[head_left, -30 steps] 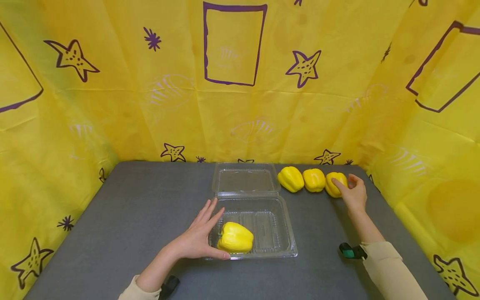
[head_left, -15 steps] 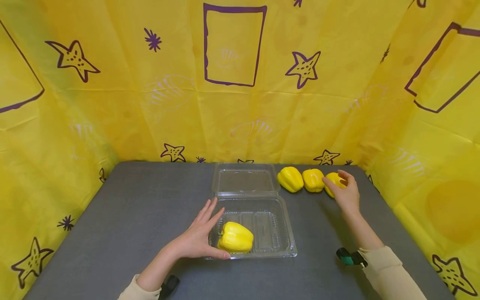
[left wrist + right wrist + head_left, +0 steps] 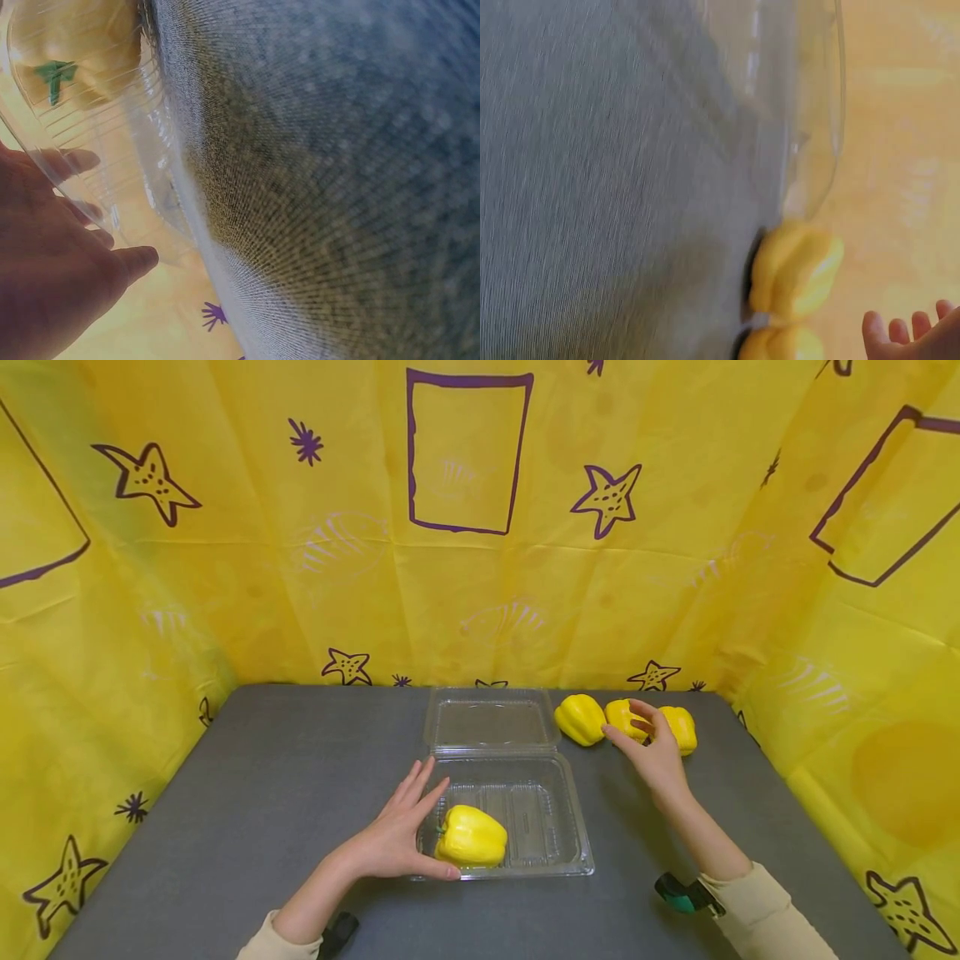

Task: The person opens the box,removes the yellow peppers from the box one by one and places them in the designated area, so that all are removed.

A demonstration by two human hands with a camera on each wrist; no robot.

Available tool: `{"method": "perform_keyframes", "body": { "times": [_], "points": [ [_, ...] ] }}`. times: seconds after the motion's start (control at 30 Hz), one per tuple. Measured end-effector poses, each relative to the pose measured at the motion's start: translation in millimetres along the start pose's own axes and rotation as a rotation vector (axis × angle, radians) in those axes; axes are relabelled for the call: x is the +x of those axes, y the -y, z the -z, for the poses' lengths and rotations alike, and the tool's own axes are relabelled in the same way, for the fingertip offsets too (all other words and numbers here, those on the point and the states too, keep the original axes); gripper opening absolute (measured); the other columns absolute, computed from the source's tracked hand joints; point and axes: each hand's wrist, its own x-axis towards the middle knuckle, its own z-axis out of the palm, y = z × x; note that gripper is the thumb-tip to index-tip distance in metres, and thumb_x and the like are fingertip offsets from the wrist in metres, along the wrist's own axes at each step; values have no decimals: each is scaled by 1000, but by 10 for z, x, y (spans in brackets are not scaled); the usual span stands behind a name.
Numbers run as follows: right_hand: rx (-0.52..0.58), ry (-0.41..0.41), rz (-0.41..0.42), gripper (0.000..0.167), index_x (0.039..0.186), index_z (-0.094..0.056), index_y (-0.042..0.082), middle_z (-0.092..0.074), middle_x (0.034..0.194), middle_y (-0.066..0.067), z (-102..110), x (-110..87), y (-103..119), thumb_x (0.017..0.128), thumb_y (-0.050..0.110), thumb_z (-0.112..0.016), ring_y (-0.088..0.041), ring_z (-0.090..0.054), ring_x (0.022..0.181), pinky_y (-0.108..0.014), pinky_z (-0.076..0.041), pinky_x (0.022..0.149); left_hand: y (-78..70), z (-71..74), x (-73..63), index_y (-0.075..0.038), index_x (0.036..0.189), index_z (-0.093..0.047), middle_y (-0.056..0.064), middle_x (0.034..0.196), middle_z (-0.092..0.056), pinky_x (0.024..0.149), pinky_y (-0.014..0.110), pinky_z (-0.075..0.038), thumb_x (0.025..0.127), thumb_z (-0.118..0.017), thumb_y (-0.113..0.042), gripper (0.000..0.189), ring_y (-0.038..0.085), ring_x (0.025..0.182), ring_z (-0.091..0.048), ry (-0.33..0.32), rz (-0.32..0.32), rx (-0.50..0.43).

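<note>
A clear plastic clamshell container lies with its lid folded back. Inside its front left corner sits a yellow bell pepper, its green stem showing through the wall in the left wrist view. My left hand rests spread along the container's left side, thumb at the front rim. Behind and right of it, three more peppers stand in a row: a left pepper, a middle pepper and a right pepper. My right hand hovers over the middle pepper with fingers apart, holding nothing and partly hiding it.
The container's ribbed lid lies flat toward the back of the dark grey table. Yellow patterned cloth encloses the table at the back and both sides. A dark strap is at my right wrist.
My right hand has moved left from the right pepper to over the middle one, leaving the right pepper in its place. The left hand has stayed on the container.
</note>
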Motion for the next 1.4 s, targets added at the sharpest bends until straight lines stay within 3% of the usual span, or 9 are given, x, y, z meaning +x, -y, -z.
{"method": "perform_keyframes", "body": {
  "times": [0.47,0.7,0.93,1.2,1.4],
  "points": [
    [73,230,81,71,144,-37,4,-38,148,-11,-347,-286,225,87,22,-76,-31,-39,132,-18,-45,88,12,-11,3,-8,155,-24,6,163,11,106,72,-12,64,-78,-69,122,31,147,13,4,0,-6],
    [163,336,106,70,143,-37,6,-36,148,-10,-484,-394,260,86,12,-76,-35,-37,133,-27,-50,91,8,-7,1,-8,155,-24,7,163,11,106,71,-12,64,-79,-68,122,32,147,12,3,-6,-3],
    [113,415,136,70,144,-40,15,-37,148,-9,-596,-457,264,85,18,-77,-35,-37,133,-40,-52,89,7,-3,2,-8,155,-24,9,163,10,106,71,-12,64,-79,-67,122,32,147,13,6,-4,-10],
    [64,523,134,76,146,-38,20,-37,148,-5,-746,-519,238,82,24,-80,-30,-41,130,-43,-49,94,-1,9,5,-8,155,-24,8,163,11,106,72,-10,65,-80,-66,121,31,147,14,15,1,-29],
    [31,615,152,81,147,-37,18,-32,150,-6,-852,-574,210,80,25,-82,-33,-42,129,-40,-52,88,-4,10,1,-7,155,-24,8,163,11,106,72,-12,65,-80,-66,121,32,147,13,11,-4,-22]
  ]
}}
